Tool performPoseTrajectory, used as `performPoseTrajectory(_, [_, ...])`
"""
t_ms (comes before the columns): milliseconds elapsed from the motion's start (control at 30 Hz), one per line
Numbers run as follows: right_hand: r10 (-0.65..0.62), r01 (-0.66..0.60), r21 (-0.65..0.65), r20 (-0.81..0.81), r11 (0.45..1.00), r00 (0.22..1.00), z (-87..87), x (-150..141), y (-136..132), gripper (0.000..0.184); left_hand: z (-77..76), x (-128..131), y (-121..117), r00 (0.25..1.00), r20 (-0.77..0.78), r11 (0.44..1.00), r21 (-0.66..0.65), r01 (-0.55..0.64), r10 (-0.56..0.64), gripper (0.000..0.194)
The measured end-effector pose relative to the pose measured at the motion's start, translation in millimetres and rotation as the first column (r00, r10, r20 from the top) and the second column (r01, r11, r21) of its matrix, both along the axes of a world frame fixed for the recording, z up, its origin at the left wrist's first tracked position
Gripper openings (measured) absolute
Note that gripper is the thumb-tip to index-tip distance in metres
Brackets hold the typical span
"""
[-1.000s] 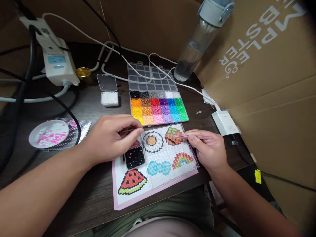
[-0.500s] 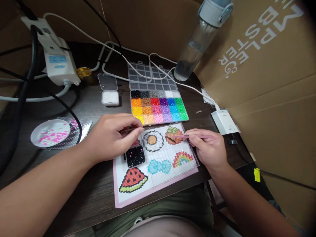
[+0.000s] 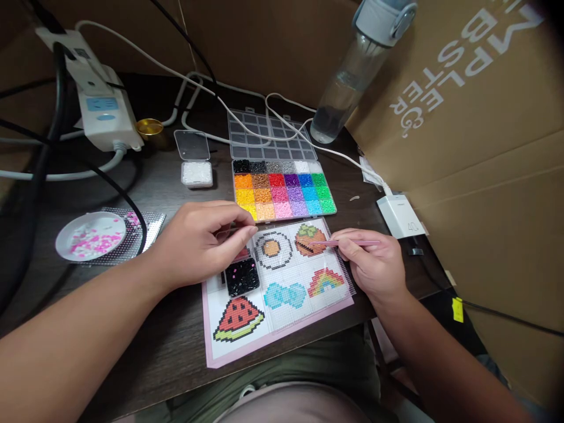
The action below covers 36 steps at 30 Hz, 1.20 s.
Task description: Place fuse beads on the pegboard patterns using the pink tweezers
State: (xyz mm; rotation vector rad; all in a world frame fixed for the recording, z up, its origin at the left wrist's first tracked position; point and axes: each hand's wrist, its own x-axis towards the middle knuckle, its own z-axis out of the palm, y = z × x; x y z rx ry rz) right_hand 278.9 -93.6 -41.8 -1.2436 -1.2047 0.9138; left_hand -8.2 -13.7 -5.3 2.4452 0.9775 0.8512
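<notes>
A pattern sheet [image 3: 247,343] with pixel pictures of a watermelon, egg, bow and rainbow lies at the table's front edge under a clear pegboard [image 3: 304,276]. My left hand [image 3: 198,244] rests on its upper left corner, fingers curled and pinched over the clear lid of a small box of black beads [image 3: 241,276]. My right hand [image 3: 374,264] grips pink tweezers [image 3: 348,242] whose tips reach the orange fruit picture [image 3: 308,241]. Behind the sheet lies an open tray of coloured beads [image 3: 284,191].
A small box of white beads [image 3: 197,174] sits left of the tray. A white dish of pink beads [image 3: 90,236] lies on a second pegboard at far left. A power strip [image 3: 101,111], cables, a water bottle [image 3: 352,76], a white charger [image 3: 400,216] and a cardboard wall [image 3: 476,147] surround the area.
Both hands stay almost still; the view shifts slightly, and the tweezers remain over the orange fruit picture.
</notes>
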Motion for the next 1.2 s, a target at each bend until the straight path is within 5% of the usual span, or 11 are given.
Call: performPoseTrajectory(1200, [-0.010,0.010,-0.007,-0.037,1.000,0.999,5.2,1.2,-3.1,0.007,1.2,0.6,0.2,1.000,0.005,1.000,-0.007,0.003,-0.003,0.012])
